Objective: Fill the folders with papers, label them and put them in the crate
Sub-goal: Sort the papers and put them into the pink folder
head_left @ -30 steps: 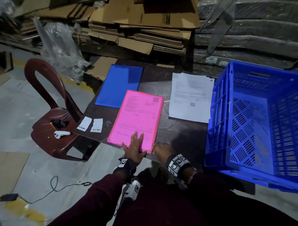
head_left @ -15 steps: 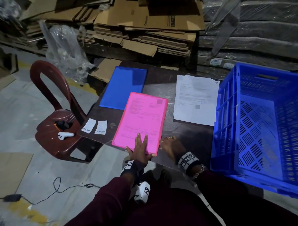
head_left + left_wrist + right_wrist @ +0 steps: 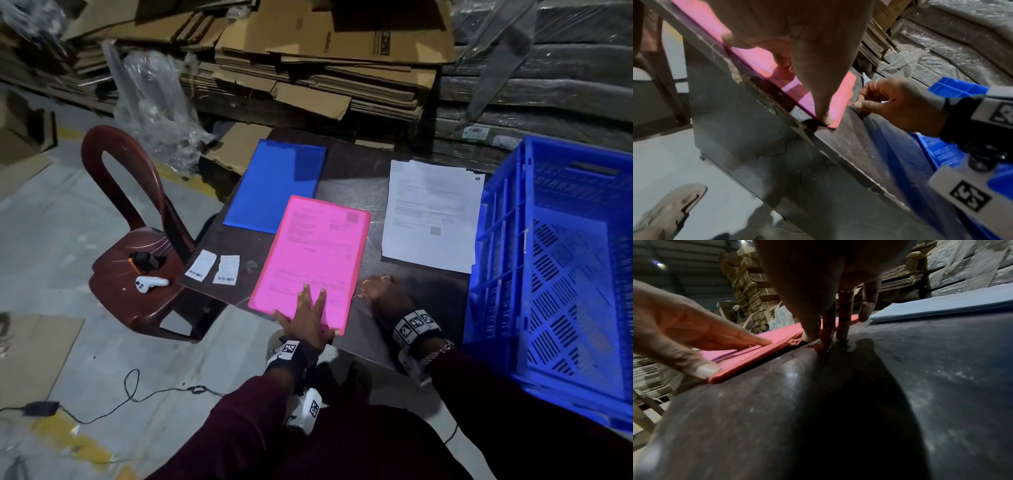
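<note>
Right wrist view: right hand [image 3: 830, 321] fingertips pinch at the pink folder [image 3: 308, 260]'s right edge; left hand [image 3: 308, 318] lies flat, fingers spread, on its near end. Papers show inside. Judging so, filling is done here; labels [image 3: 212, 270] on the table's left edge, blue folder [image 3: 274, 185], loose papers [image 3: 431, 212] and crate [image 3: 561, 260] remain.

A dim warehouse. Flattened cardboard boxes [image 3: 329, 58] lie stacked across the top of the head view, with plastic-wrapped bundles [image 3: 555, 85] piled at the upper right. Crumpled clear plastic sheeting [image 3: 154, 106] stands at upper left. The floor [image 3: 51, 240] is grey concrete with worn yellow paint marks. A dark table [image 3: 404, 308] fills the centre; just beside its left edge is a maroon plastic chair [image 3: 137, 246]. A black cable [image 3: 137, 394] with an adapter trails across the floor at lower left. The right wrist view shows a corrugated roof with a small ceiling light [image 3: 659, 264] at upper left.
</note>
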A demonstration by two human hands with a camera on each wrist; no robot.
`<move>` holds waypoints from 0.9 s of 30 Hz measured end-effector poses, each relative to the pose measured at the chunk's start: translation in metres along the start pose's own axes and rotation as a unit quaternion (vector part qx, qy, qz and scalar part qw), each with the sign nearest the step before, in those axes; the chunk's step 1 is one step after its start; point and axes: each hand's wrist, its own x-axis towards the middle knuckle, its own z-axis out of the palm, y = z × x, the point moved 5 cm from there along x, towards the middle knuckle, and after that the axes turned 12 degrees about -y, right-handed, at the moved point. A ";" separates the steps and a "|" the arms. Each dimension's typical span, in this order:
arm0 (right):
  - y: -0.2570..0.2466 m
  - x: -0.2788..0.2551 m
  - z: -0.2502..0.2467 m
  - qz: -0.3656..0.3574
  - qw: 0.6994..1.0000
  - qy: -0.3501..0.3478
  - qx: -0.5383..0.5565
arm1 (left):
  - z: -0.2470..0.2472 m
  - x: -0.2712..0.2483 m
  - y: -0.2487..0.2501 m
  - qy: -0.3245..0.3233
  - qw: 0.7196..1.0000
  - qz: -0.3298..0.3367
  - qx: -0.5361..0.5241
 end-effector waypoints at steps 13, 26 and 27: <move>0.027 0.027 -0.018 0.004 0.999 0.041 0.032 | -0.014 0.000 0.000 -0.015 0.997 0.027 0.072; 0.069 0.042 0.017 0.049 0.997 0.002 0.054 | -0.016 0.057 0.020 0.033 0.995 0.094 0.005; 0.069 0.045 0.015 0.055 0.997 0.000 0.047 | -0.014 0.058 0.019 0.037 0.995 0.093 0.004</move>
